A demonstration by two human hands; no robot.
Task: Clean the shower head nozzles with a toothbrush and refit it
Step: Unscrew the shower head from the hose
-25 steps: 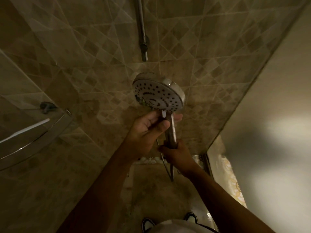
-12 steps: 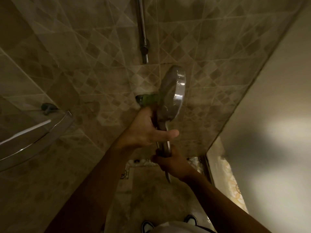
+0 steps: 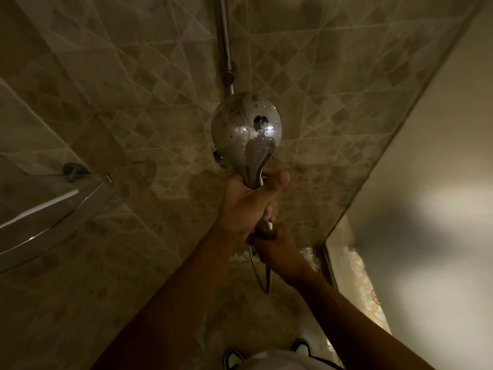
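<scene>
Starting at your far left, a curved glass shelf (image 3: 50, 217) with a metal rim juts from the tiled wall (image 3: 133, 102), held by a small dark bracket (image 3: 72, 170). Moving toward the middle, a chrome riser rail (image 3: 224, 41) runs down the wall and ends just above the shower head (image 3: 246, 129). You hold that head upright in front of the wall with its shiny chrome back toward you, speckled with water drops; the nozzle face points away and cannot be seen. Your left hand (image 3: 248, 204) is wrapped around the upper handle just under the head, thumb lying up its right side. A small dark tip (image 3: 218, 157) pokes out at the head's lower left edge; whether it is the toothbrush cannot be told. Just below and slightly right, your right hand (image 3: 274, 249) clenches the bottom end of the handle, where the hose (image 3: 262, 279) loops down toward the floor. Further right, a pale plain wall (image 3: 426, 182) meets the tiles, with a patterned strip (image 3: 365, 284) at its foot. Your shoes (image 3: 301, 345) show at the bottom edge.
</scene>
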